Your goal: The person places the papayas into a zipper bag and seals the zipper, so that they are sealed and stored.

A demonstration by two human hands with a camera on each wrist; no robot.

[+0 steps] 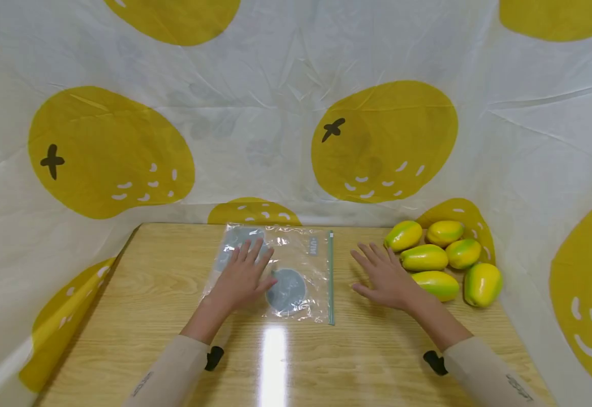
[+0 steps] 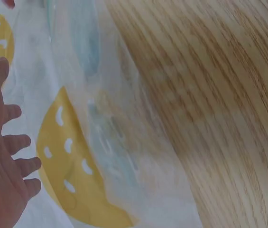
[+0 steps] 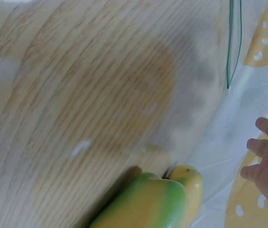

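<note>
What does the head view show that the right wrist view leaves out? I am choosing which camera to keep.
Only the head view shows the left hand lying flat on the clear zip bag, all six mangoes grouped at the table's right edge, and both sleeves. Only the right wrist view shows one mango close up, beside the wood grain. Both show the right hand with its fingers spread, the bag's green zip strip, the wooden table and the fruit-print cloth.
</note>
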